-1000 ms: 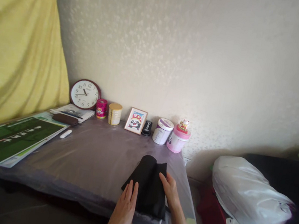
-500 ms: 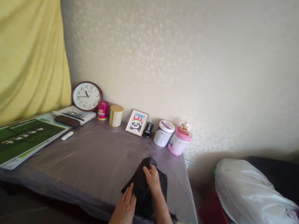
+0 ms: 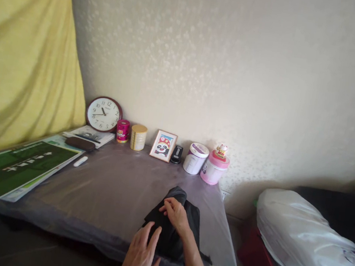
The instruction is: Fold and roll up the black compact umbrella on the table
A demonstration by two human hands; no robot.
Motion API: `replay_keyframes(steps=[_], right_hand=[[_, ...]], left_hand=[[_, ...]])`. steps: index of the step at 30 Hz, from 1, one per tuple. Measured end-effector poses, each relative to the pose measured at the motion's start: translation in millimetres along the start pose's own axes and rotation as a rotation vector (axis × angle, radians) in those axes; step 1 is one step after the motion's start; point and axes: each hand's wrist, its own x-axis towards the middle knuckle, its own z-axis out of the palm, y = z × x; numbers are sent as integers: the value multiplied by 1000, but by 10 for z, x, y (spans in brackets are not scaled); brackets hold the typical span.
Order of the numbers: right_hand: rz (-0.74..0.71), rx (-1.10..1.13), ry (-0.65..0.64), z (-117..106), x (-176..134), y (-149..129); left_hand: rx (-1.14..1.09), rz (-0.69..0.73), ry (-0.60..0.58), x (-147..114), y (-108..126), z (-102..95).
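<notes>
A black piece of folded fabric (image 3: 189,226) lies near the front right corner of the table, its layers creased and overlapping; I cannot tell what kind of item it is. My right hand (image 3: 176,214) rests over its upper middle, fingers loosely bent and pointing left, gripping nothing that I can see. At its lower left edge is my left hand (image 3: 142,250), with thumb and fingers spread apart. A thin dark end of the fabric sticks out to the right of my right forearm.
Along the wall stand a clock (image 3: 104,113), a pink can (image 3: 122,131), a yellow-lidded tin (image 3: 138,138), a framed panda picture (image 3: 163,146) and two round tubs (image 3: 195,159). Green boards (image 3: 26,165) lie left. Beyond the right edge sits a white plastic bag (image 3: 304,237).
My left hand has opened its fingers and moved slightly down and left. My right hand has shifted a little left and lower across the black fabric, its fingers turning more leftward.
</notes>
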Motion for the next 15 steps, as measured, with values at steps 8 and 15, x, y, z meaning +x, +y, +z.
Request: replay_keyframes(steps=[8, 15], right_hand=[[-88, -137, -67, -39, -73, -84], [-122, -150, -84, -59, -60, -101]], left_hand=[[32, 174, -12, 192, 115, -167], [-28, 43, -45, 234, 186, -300]])
